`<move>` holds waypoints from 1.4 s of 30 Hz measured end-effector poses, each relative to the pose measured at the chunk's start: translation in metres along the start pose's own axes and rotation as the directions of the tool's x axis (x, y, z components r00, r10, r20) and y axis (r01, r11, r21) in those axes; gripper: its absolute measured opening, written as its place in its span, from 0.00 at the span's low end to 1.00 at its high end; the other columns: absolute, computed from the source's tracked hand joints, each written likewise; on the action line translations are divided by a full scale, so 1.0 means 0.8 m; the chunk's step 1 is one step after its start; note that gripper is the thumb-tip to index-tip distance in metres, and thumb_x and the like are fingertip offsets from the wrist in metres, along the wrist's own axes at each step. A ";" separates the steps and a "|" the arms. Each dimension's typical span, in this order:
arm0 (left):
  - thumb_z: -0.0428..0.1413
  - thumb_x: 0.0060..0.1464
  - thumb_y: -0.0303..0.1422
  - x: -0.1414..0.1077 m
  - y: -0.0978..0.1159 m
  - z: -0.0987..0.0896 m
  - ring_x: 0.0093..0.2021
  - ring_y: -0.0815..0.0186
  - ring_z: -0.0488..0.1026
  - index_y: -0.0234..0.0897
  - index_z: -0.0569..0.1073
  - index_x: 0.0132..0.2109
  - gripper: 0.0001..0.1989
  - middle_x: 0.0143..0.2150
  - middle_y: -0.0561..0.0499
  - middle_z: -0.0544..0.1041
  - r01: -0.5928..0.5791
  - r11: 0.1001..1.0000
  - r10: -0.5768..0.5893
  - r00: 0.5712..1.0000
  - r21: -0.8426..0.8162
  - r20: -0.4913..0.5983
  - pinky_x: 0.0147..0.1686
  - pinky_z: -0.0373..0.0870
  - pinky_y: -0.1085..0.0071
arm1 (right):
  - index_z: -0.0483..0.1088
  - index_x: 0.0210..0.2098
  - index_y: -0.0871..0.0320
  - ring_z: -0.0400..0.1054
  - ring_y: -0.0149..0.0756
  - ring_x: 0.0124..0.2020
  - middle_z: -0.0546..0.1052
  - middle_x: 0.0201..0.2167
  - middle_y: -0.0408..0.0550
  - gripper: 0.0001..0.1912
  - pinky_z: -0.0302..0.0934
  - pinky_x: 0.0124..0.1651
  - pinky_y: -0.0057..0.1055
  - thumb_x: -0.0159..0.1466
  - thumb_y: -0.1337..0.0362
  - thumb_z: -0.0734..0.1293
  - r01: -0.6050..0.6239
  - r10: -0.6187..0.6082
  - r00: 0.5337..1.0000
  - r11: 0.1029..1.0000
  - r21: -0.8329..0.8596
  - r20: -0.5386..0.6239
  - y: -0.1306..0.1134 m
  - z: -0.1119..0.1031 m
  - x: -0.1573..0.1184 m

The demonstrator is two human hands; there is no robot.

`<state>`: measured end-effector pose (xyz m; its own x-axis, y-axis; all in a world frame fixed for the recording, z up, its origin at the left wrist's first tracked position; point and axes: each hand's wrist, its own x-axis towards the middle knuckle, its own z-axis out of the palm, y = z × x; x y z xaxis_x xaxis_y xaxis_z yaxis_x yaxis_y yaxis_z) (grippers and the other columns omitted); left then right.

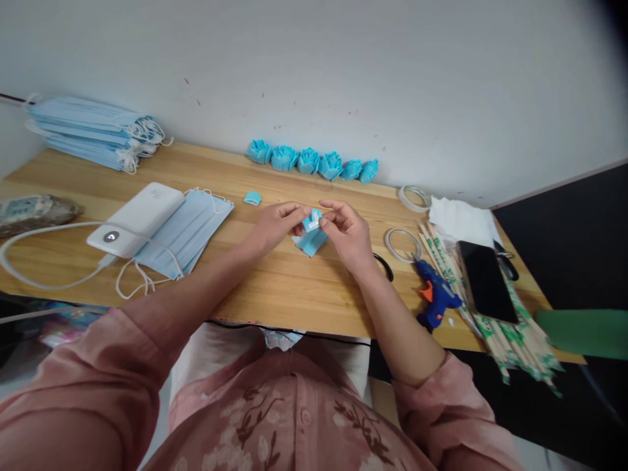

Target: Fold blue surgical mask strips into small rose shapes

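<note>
Between both hands, above the middle of the wooden table, is a small blue piece (312,221) with a white strip on it. My left hand (277,226) pinches its left side with thumb and finger. The thumb and fingertips of my right hand (347,234) are closed on its right side. Just below lies a flat blue strip (313,242), partly hidden by the held piece. To the left of my left hand sits a small folded blue piece (252,197). Black scissors handles (383,267) show partly beside my right wrist.
Blue flowers (309,161) line the wall. On the left are stacked masks (93,131), a white power bank (136,219) and loose masks (189,229). Tape rolls (415,198), a blue glue gun (434,294), a phone (487,281) and wrapped sticks (515,343) lie right.
</note>
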<state>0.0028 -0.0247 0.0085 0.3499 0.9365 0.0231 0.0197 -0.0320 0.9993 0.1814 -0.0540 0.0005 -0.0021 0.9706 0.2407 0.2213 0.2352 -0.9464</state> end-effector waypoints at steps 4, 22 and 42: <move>0.61 0.51 0.43 0.001 -0.001 0.000 0.29 0.70 0.68 0.36 0.73 0.31 0.14 0.28 0.54 0.73 0.005 1.000 -0.005 1.000 -0.029 0.024 0.34 0.68 0.71 | 0.72 0.49 0.52 0.70 0.33 0.32 0.77 0.29 0.40 0.17 0.65 0.39 0.34 0.60 0.57 0.70 0.019 -0.019 1.000 0.999 -0.032 0.012 -0.002 0.001 -0.001; 0.60 0.53 0.44 0.001 -0.008 0.003 0.31 0.70 0.67 0.36 0.73 0.37 0.14 0.31 0.53 0.72 -0.056 0.998 0.051 0.988 0.030 0.148 0.33 0.66 0.72 | 0.72 0.50 0.51 0.67 0.31 0.32 0.72 0.32 0.40 0.17 0.65 0.38 0.32 0.62 0.56 0.70 0.021 -0.017 0.997 0.998 0.056 -0.073 0.001 0.001 0.000; 0.60 0.51 0.42 0.002 -0.005 -0.003 0.27 0.70 0.64 0.38 0.71 0.28 0.13 0.25 0.55 0.69 -0.032 0.996 0.033 0.999 0.079 -0.009 0.31 0.62 0.71 | 0.73 0.51 0.50 0.71 0.34 0.34 0.75 0.33 0.41 0.22 0.72 0.46 0.39 0.58 0.53 0.73 -0.110 0.119 0.992 0.973 0.204 -0.032 0.008 -0.001 0.004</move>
<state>0.0013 -0.0227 0.0044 0.3420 0.9380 0.0564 0.0826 -0.0898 0.9925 0.1836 -0.0492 -0.0048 0.0558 0.9896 0.1329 0.0165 0.1321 -0.9911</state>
